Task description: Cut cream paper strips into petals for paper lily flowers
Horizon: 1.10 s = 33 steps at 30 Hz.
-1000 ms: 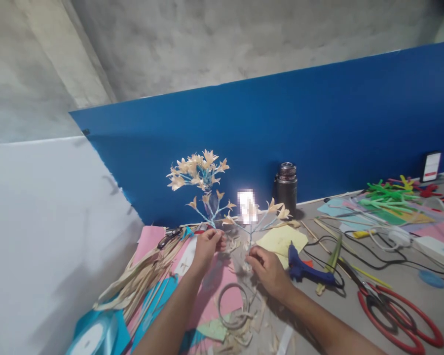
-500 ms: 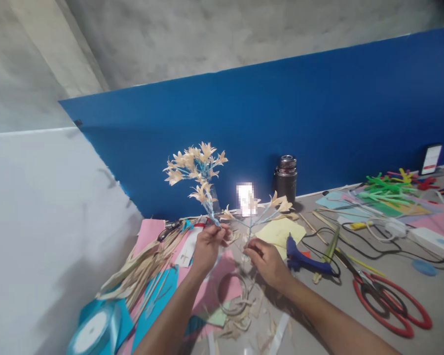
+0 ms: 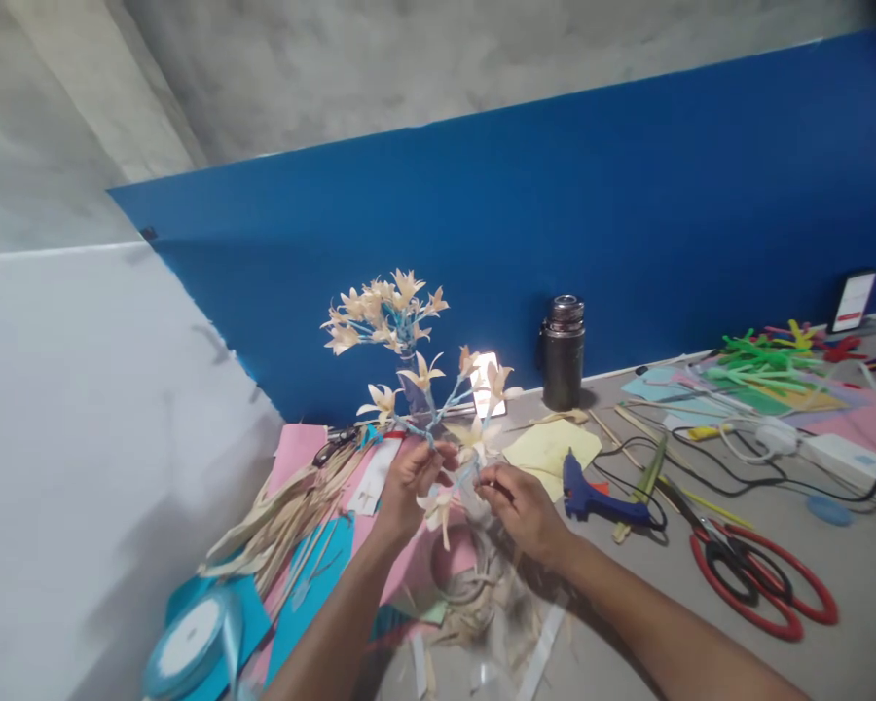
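My left hand (image 3: 413,482) is closed in a pinch on the blue-wrapped stem of an artificial flower spray (image 3: 427,375) with cream, pointed petals. Close beside it, my right hand (image 3: 522,506) pinches a second blue-wrapped stem, whose cream flowers (image 3: 474,438) spread between the hands. The sprays overlap, so I cannot tell exactly which blooms belong to which stem. Behind them rises a fuller bunch of cream flowers (image 3: 383,312) on blue stems; its base is hidden. A tape roll (image 3: 438,584) and pale scraps lie below my hands.
Right of my hands lie a blue glue gun (image 3: 599,501) with its cord and red-handled scissors (image 3: 766,584). A dark flask (image 3: 564,355) and a lit phone (image 3: 491,389) stand by the blue board. On the left are dried strips (image 3: 284,526) and a light-blue ribbon roll (image 3: 190,643).
The right-hand spray has moved left and tilted down, its flowers now between my hands. The left-hand spray has turned and its blooms appear more spread out. The view has shifted slightly.
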Each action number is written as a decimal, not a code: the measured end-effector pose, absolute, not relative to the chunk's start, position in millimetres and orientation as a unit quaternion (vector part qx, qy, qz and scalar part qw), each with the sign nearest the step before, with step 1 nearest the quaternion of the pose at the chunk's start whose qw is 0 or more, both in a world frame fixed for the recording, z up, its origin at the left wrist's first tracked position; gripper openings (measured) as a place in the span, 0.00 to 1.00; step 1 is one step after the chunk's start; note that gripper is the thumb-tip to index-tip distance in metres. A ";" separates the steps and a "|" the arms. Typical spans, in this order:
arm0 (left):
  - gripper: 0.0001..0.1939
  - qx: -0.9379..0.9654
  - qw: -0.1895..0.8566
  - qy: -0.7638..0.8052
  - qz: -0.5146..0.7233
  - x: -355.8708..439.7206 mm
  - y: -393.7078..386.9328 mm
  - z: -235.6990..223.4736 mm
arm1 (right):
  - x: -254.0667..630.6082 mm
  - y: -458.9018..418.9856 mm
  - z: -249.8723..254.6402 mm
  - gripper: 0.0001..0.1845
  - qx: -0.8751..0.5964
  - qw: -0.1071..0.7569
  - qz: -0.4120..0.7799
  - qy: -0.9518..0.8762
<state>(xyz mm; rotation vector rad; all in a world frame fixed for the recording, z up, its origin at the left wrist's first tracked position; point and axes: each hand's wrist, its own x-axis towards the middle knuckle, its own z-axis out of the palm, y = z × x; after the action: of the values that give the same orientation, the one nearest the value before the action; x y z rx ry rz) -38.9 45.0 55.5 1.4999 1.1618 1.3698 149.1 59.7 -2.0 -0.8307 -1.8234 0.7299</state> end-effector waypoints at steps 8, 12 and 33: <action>0.18 0.523 0.412 0.490 0.562 -28.7 42.8 37.8 | 144.6 60.5 -5.9 0.09 -0.335 0.493 0.275 -0.755; 0.18 0.526 0.422 0.483 0.558 -30.8 44.2 31.7 | 142.6 61.5 -8.8 0.07 -0.333 0.488 0.282 -0.756; 0.14 0.516 0.440 0.506 0.533 -17.4 40.1 24.9 | 141.9 58.5 -4.7 0.07 -0.353 0.472 0.264 -0.764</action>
<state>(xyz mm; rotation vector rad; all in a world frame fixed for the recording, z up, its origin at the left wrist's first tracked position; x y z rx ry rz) -17.4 40.1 24.9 1.2805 1.2575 1.3228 141.9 58.5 -4.7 -0.8643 -1.8703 0.6458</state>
